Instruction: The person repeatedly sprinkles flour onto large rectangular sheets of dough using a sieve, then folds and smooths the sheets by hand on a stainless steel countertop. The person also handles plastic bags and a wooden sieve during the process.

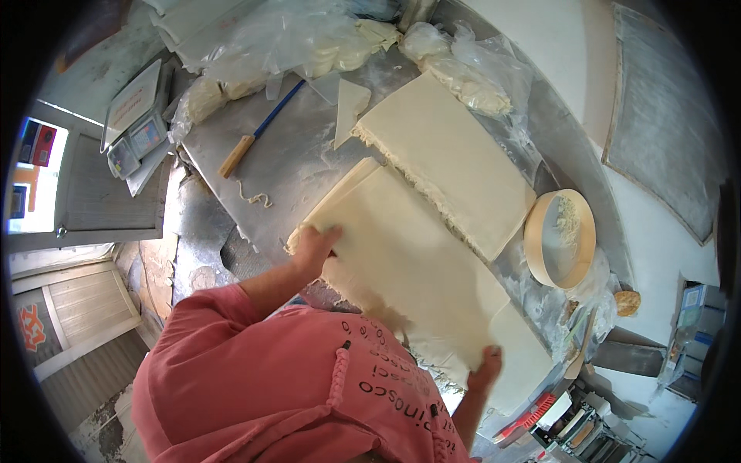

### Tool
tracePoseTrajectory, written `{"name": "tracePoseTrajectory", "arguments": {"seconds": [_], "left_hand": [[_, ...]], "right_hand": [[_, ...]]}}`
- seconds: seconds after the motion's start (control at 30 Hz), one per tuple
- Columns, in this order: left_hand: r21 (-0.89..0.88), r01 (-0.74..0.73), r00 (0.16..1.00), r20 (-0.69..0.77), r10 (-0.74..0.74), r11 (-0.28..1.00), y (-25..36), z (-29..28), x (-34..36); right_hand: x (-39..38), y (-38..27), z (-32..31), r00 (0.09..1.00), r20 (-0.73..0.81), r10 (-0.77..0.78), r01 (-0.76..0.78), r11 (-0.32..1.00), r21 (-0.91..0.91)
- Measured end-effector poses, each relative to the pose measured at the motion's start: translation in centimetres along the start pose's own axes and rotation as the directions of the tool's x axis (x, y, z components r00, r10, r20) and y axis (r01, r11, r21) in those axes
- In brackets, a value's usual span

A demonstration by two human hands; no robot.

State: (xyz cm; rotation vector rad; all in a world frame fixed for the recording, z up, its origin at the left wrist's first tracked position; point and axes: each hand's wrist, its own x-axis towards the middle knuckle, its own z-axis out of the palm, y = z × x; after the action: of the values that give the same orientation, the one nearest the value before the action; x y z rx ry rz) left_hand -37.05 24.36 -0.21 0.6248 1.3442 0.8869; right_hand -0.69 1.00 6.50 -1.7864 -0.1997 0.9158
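A long, pale folded dough sheet point(409, 239) lies across the near part of the table, its layers showing at the left end. My left hand point(312, 251) grips its near left edge, thumb on top and the other fingers mostly hidden beneath. At the near right edge, my right hand point(486, 369) holds the same sheet, thumb uppermost and the fingers largely out of sight. Just beyond lies a second dough stack point(455, 154) with a ragged edge along the narrow gap. A loose dough piece point(351, 108) rests by that stack's far left corner.
A long knife point(262, 127) with a wooden handle lies on the grey table point(289, 166), near a thin dough strip point(255, 197). Plastic bags point(301, 42) line the back. A round sieve point(538, 239) stands right, a scale point(139, 143) left, a red brush point(529, 417) lower right.
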Motion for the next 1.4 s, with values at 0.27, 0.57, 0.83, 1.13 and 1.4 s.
{"name": "tracePoseTrajectory", "arguments": {"seconds": [0.27, 0.57, 0.83, 1.13, 1.4], "left_hand": [[-0.064, 0.076, 0.996, -0.043, -0.079, 0.995, -2.2, -2.0, -2.7], [-0.109, 0.035, 0.999, -0.025, -0.038, 0.993, -2.4, -3.8, -1.9], [-0.239, 0.072, 0.974, 0.224, -0.017, 0.968, -2.0, -7.0, -2.6], [0.056, 0.010, 0.978, 0.207, -0.022, 0.998, 0.0, -8.1, -3.1], [0.385, -0.176, 0.972, 0.212, 0.099, 0.906, 0.0, -7.6, -2.5]], "right_hand": [[2.2, 8.0, 0.5, 0.957, -0.253, -0.142, -0.074, 0.723, -0.687], [3.0, 6.7, 3.4, 0.919, -0.116, -0.377, 0.183, 0.668, -0.721], [1.4, 5.0, 5.0, 0.782, -0.022, -0.623, 0.191, 0.273, -0.943], [-3.0, 4.3, 24.9, 0.504, 0.735, -0.455, 0.840, 0.458, -0.292], [-5.2, 5.5, 35.5, 0.313, 0.846, -0.432, 0.893, 0.438, -0.106]]}}
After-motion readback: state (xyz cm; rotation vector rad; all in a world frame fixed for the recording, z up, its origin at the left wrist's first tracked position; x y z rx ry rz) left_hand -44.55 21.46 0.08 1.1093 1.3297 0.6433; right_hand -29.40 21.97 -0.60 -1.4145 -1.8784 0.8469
